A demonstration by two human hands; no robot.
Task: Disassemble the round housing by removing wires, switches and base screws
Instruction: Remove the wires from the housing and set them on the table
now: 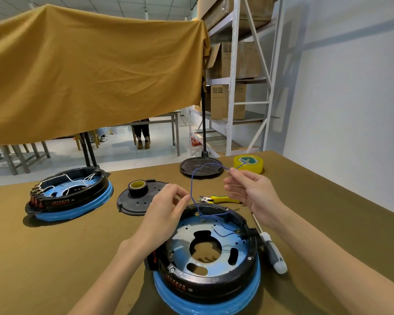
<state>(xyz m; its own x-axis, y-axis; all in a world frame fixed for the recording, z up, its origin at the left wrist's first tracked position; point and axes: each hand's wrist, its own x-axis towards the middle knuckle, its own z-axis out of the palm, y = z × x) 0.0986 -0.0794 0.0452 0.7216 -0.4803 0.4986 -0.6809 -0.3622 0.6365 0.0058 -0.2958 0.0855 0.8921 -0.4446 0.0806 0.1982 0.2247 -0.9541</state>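
On the near edge of the table, the round housing point(210, 253) is giving up a blue wire point(192, 185), pinched by the left hand point(166, 208) and right hand point(248, 189); yanking risks snapping it at its half-hidden terminal or shifting the housing toward the screwdriver point(272, 251).

red print on the housing point(205, 264) rim is unreadable.
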